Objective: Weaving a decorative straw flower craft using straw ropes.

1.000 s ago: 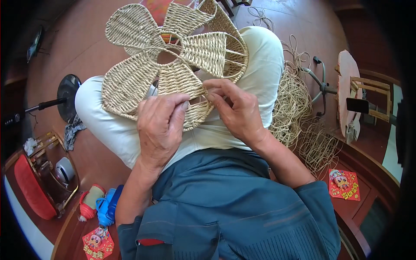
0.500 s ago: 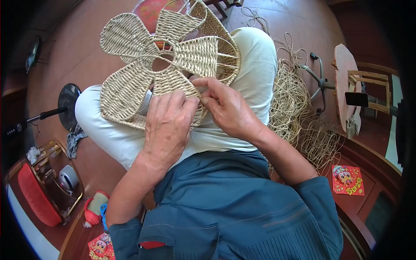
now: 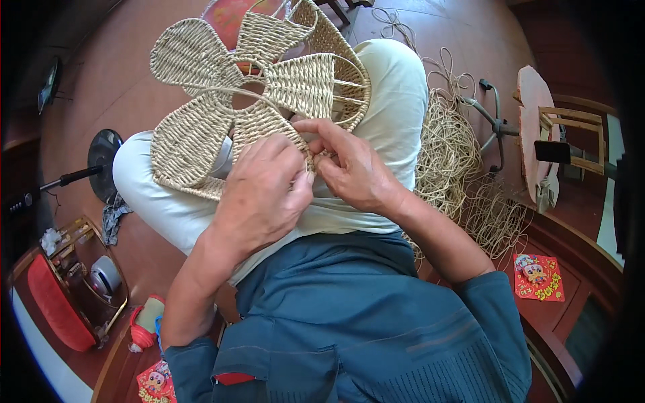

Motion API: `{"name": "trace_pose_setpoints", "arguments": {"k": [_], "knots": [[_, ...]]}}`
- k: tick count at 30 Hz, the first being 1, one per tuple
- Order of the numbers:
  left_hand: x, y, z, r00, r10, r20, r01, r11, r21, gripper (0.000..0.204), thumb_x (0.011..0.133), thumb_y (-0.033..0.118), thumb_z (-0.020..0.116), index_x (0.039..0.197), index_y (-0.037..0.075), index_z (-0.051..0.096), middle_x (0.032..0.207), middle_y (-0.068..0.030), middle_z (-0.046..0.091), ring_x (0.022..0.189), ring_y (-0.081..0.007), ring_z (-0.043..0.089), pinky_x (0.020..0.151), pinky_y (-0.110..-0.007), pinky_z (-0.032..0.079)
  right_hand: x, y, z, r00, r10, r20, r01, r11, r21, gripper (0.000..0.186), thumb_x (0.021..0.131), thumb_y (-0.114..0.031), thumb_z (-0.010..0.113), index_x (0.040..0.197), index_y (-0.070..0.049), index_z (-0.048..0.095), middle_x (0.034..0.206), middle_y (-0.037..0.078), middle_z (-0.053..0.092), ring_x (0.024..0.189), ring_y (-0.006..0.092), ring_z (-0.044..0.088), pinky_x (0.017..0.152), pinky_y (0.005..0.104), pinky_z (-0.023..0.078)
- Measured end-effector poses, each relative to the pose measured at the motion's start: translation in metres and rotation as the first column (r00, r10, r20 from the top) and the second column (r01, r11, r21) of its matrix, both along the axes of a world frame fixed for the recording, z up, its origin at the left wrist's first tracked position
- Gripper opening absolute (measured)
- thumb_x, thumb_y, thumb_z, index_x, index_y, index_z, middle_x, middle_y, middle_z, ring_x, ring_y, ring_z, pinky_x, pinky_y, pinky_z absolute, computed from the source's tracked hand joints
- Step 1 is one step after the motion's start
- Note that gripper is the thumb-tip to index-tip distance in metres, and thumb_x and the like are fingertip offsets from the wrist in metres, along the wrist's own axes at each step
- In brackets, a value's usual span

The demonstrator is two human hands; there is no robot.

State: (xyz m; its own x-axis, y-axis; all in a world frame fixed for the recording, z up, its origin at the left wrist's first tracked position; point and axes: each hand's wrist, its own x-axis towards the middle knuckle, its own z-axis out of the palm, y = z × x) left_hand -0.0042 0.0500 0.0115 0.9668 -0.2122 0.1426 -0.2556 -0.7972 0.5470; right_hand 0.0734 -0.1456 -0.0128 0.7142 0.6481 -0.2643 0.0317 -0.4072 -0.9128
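Bending over a straw basket (image 3: 188, 138), the person worked with both bare hands close together at the edge of its lower petal (image 3: 259, 127). The basket lay across the lap, on pale trousers (image 3: 393, 94), its flower-shaped face turned up and a round hole at the middle. The left hand (image 3: 264, 185) was curled, its thumb drawn in near the bent fingers beside the petal's edge; its fingertips were mostly hidden, so whether it gripped a strand could not be told. The right hand (image 3: 353, 168) was partly closed, its thumb and bent fingers pinching the basket's edge just beside the left hand, its forefinger reaching over the weave. Beyond the right petal (image 3: 306, 84), bare ribs (image 3: 351, 99) crossed a gap to the basket's outer wall (image 3: 336, 43).

A tangled heap of cord (image 3: 449, 148) sat on the floor (image 3: 161, 74) beside the right knee, near a metal stand (image 3: 497, 127). A black round base (image 3: 105, 161) stood past the left knee, with a grey rag (image 3: 114, 218) near it.
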Motion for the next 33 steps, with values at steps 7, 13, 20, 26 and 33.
{"name": "trace_pose_setpoints", "arguments": {"k": [7, 13, 20, 26, 33], "knots": [[-0.050, 0.031, 0.023, 0.841, 0.179, -0.511, -0.403, 0.838, -0.368, 0.021, 0.103, 0.018, 0.073, 0.091, 0.001, 0.065, 0.073, -0.0075, 0.066, 0.064, -0.0194, 0.059, 0.063, -0.036, 0.048, -0.021, 0.006, 0.006, 0.819, 0.001, 0.574, 0.046, 0.997, -0.069, 0.050, 0.093, -0.001, 0.063, 0.143, -0.009, 0.062, 0.102, 0.014, 0.069, 0.089, 0.0354, 0.071, 0.081, 0.0456, 0.058], [-0.089, 0.075, 0.050, 0.824, 0.277, -0.495, -0.514, 0.733, -0.446, 0.026, 0.100, 0.021, 0.079, 0.084, 0.005, 0.066, 0.075, 0.0053, 0.055, 0.072, -0.0103, 0.048, 0.071, -0.028, 0.040, -0.030, 0.028, 0.025, 0.732, 0.118, 0.671, -0.280, 0.950, 0.138, 0.055, 0.088, -0.001, 0.073, 0.143, -0.008, 0.067, 0.091, 0.006, 0.067, 0.072, 0.0182, 0.065, 0.065, 0.0328, 0.050], [-0.145, 0.178, 0.039, 0.829, 0.282, -0.483, -0.543, 0.200, -0.815, 0.050, 0.104, 0.045, 0.079, 0.081, 0.015, 0.046, 0.069, 0.0080, 0.037, 0.063, -0.0076, 0.034, 0.060, -0.025, 0.032, 0.034, -0.024, 0.027, 0.831, -0.099, -0.548, 0.349, 0.859, 0.373, 0.032, 0.105, -0.026, 0.069, 0.131, -0.007, 0.072, 0.067, -0.010, 0.055, 0.054, 0.0026, 0.048, 0.051, 0.0216, 0.039], [-0.195, 0.256, 0.026, 0.713, 0.418, -0.563, -0.584, -0.089, -0.807, 0.045, 0.112, 0.042, 0.068, 0.083, 0.016, 0.045, 0.068, 0.0090, 0.028, 0.056, -0.0035, 0.023, 0.048, -0.022, 0.021, 0.085, -0.089, 0.014, 0.676, -0.347, -0.650, 0.653, 0.692, 0.310, 0.036, 0.107, -0.017, 0.065, 0.139, -0.002, 0.064, 0.066, -0.010, 0.029, 0.052, 0.0026, 0.029, 0.049, 0.0236, 0.030], [-0.178, 0.253, 0.020, 0.727, 0.464, -0.505, -0.575, 0.010, -0.818, 0.032, 0.114, 0.034, 0.067, 0.091, 0.014, 0.056, 0.072, 0.0084, 0.034, 0.058, -0.0019, 0.027, 0.050, -0.022, 0.023, 0.174, -0.162, -0.014, 0.651, -0.582, -0.487, 0.740, 0.629, 0.237, 0.028, 0.108, -0.021, 0.069, 0.129, -0.003, 0.069, 0.065, -0.011, 0.027, 0.051, 0.0040, 0.023, 0.048, 0.0254, 0.031]]}}
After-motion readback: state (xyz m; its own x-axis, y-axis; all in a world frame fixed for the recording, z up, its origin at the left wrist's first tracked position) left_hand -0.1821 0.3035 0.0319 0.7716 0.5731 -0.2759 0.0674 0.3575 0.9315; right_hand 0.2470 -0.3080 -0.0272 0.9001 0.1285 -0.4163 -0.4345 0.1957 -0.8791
